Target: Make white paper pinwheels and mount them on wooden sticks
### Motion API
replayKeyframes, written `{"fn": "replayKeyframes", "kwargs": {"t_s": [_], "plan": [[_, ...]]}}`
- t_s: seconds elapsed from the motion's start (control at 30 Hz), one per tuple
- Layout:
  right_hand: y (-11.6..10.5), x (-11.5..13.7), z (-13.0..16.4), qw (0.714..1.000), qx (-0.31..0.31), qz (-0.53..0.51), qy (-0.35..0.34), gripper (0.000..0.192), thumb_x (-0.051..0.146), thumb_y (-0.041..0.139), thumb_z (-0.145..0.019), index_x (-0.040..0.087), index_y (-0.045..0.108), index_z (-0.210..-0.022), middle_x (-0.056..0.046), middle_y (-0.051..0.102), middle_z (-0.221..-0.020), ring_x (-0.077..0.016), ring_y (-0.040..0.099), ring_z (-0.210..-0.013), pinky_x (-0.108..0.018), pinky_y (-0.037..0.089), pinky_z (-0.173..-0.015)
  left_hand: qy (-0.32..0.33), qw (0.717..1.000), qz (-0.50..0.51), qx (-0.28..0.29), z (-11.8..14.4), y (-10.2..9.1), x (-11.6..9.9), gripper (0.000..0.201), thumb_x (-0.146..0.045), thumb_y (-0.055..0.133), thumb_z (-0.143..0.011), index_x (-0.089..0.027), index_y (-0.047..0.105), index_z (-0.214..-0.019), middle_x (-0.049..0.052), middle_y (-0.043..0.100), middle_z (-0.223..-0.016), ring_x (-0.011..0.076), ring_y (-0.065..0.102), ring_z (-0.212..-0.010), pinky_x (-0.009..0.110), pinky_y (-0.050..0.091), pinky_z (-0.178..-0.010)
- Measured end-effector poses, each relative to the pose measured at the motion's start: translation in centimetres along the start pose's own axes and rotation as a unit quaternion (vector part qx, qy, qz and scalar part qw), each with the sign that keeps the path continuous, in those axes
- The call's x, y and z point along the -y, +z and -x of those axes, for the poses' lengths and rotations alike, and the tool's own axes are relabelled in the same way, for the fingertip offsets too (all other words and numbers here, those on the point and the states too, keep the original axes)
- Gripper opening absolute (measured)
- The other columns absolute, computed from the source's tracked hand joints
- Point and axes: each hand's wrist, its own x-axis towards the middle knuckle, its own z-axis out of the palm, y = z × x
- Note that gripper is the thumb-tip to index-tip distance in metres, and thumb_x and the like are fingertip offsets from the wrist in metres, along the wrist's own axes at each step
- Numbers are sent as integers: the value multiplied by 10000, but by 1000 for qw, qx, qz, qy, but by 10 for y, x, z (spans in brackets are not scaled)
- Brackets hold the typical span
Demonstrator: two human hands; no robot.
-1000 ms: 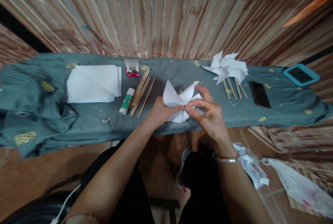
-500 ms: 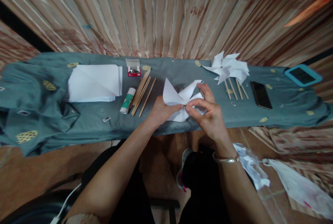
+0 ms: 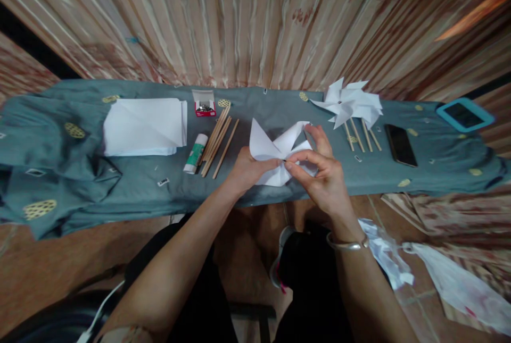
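A white paper pinwheel head (image 3: 265, 147) is held above the near edge of a table draped in grey-green cloth (image 3: 131, 183). My left hand (image 3: 247, 170) grips it from below and behind. My right hand (image 3: 325, 175) pinches its centre with thumb and forefinger, the other fingers raised toward a folded blade. To the left lie a bundle of wooden sticks (image 3: 217, 141), a glue stick (image 3: 195, 153) and a small red box of pins (image 3: 204, 103).
A stack of white paper (image 3: 146, 126) lies at the left. Finished pinwheels on sticks (image 3: 351, 105) lie at the right, beside a black phone (image 3: 400, 144) and a blue-cased device (image 3: 464, 114). Crumpled white paper and plastic (image 3: 459, 284) lie on the floor at right. A curtain hangs behind.
Almost nothing moved. My right fingers shifted slightly at the pinwheel's centre; both hands keep their hold.
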Motion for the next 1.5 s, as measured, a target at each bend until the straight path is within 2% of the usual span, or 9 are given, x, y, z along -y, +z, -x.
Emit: {"fn": "replayKeyframes", "kwargs": {"t_s": [0.17,0.3,0.37,0.5,0.6,0.87,1.03,1.2,1.5], "plan": [[-11,-22,-1,996,-72,-39,39,109,339,683,-794,230,683,-784,-44,500,-1433,-283,404,-1377,-532,272,-1138,19,998,25,-45,-6,-5,5,278,-277,806,-492,-138,695,-706,34,720,-727,187,646,-672,303,520,-665],[-8,-58,7,995,-47,-12,85,104,308,660,-774,220,668,-720,-87,696,-1051,-267,631,-1075,-508,419,-1012,35,994,48,-90,-15,-14,7,308,-295,807,-478,-147,678,-715,26,706,-714,186,636,-653,305,509,-644],[-2,-70,13,996,15,32,82,87,280,640,-774,226,668,-711,-85,700,-1029,-263,639,-1037,-511,429,-993,50,991,58,-109,-20,-19,6,307,-292,798,-483,-149,670,-724,27,703,-717,190,640,-662,311,511,-661],[7,-80,21,992,69,100,27,62,223,647,-763,220,677,-709,-113,591,-1290,-297,481,-1286,-537,353,-1069,88,982,84,-145,-28,-29,2,318,-287,789,-483,-149,660,-738,34,704,-744,210,661,-728,326,527,-719],[8,-82,21,990,76,121,8,69,212,634,-783,216,685,-737,-111,547,-1348,-293,424,-1339,-530,337,-1091,102,980,89,-143,-30,-33,0,320,-278,793,-479,-153,654,-738,31,706,-754,219,669,-759,330,534,-748],[1,-64,25,986,42,159,14,202,280,545,-885,221,683,-1021,-99,718,-1067,-259,650,-1034,-445,495,-943,95,984,74,-133,-29,-33,2,323,-282,786,-493,-150,661,-759,36,711,-756,229,677,-779,331,536,-752],[11,-52,31,974,54,222,-8,241,229,477,-918,190,694,-1016,-112,738,-1015,-265,679,-939,-412,519,-875,76,985,82,-133,-27,-29,4,385,-292,799,-474,-142,672,-804,50,721,-802,230,677,-778,333,535,-737],[19,-53,31,961,59,267,-31,233,216,488,-923,170,708,-985,-121,744,-931,-273,665,-861,-403,517,-826,66,987,84,-124,-22,-23,2,323,-268,799,-467,-152,654,-731,22,699,-721,200,655,-697,316,523,-688],[22,-49,33,959,80,265,-54,260,168,422,-928,152,681,-947,-138,719,-876,-271,638,-827,-405,502,-806,52,990,95,-87,-20,-24,2,310,-247,810,-460,-152,664,-717,12,704,-697,180,637,-638,310,521,-652]]}}
